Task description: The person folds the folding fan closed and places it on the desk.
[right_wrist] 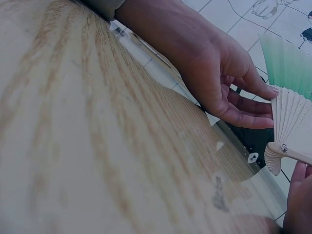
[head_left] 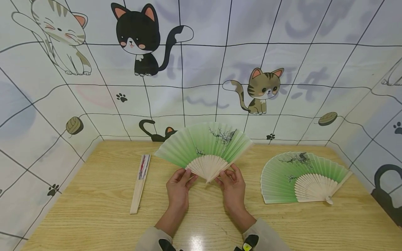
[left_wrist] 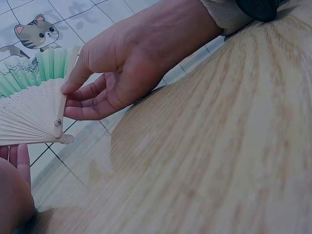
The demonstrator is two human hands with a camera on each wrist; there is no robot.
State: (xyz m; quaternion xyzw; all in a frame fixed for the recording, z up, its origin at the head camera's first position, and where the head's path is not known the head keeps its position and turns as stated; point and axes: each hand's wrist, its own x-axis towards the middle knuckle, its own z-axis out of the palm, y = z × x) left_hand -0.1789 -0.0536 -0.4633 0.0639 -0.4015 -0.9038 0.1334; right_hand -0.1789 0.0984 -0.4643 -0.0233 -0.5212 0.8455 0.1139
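Note:
A green folding fan [head_left: 205,148] with pale ribs is spread wide, its leaf upward, with dark printed branches across it. The left hand [head_left: 178,188] pinches its left edge, thumb in front and fingers behind. On the opposite side the right hand [head_left: 233,188] grips the outer rib near the pivot. In the left wrist view the right hand's thumb [left_wrist: 73,83] presses on that rib, and part of the left hand [left_wrist: 14,185] shows at the lower left. The right wrist view has the left hand [right_wrist: 219,73] at the ribs, beside the metal rivet [right_wrist: 283,147].
A second green fan [head_left: 282,184] lies spread on the wooden table [head_left: 103,195] at the right. A folded fan [head_left: 140,184] lies left of the hands. Behind the table hangs a cloth [head_left: 204,69] printed with cats and grid lines.

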